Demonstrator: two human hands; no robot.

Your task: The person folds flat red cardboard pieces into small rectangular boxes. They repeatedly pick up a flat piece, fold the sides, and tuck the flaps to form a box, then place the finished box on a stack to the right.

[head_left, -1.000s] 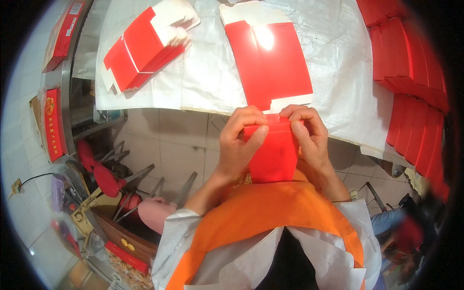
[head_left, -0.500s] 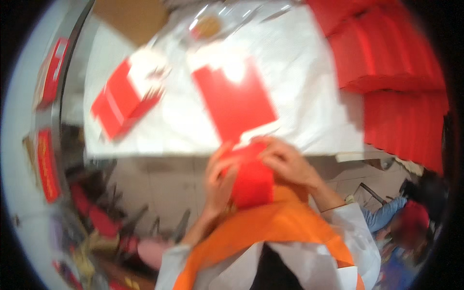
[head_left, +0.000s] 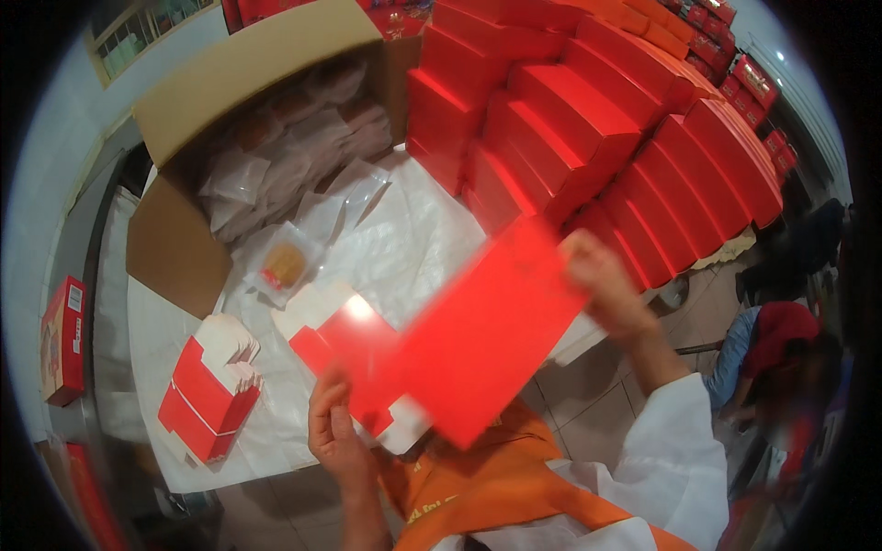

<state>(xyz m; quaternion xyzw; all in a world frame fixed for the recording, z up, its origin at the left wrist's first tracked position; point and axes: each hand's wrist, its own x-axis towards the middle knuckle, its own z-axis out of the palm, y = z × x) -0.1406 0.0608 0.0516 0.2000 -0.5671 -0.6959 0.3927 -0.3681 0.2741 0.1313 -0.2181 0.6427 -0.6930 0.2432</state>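
A red cardboard box (head_left: 496, 331), blurred and seen on its broad face, is tilted in front of me. My right hand (head_left: 597, 285) grips its right end, fingers bent round the edge. My left hand (head_left: 335, 427) is off the box's lower left end, fingers half curled and apart, with nothing visible in them. Just beyond that hand lie flat red carton blanks (head_left: 354, 335) with white flaps, partly hidden by the box. Farther left on the white-covered table (head_left: 413, 220) rests another stack of red-and-white blanks (head_left: 207, 399).
An open brown carton (head_left: 266, 69) at the back left holds many clear wrapped packets (head_left: 303, 151). One packet with a round brown item (head_left: 283, 264) lies before it. Stacked red boxes (head_left: 570, 119) fill the back right. Another person (head_left: 776, 344) is at the far right.
The red box has gone from between both hands at my chest to up and right in my right hand. My left hand has let go and moved left. The view has shifted, showing the brown carton.
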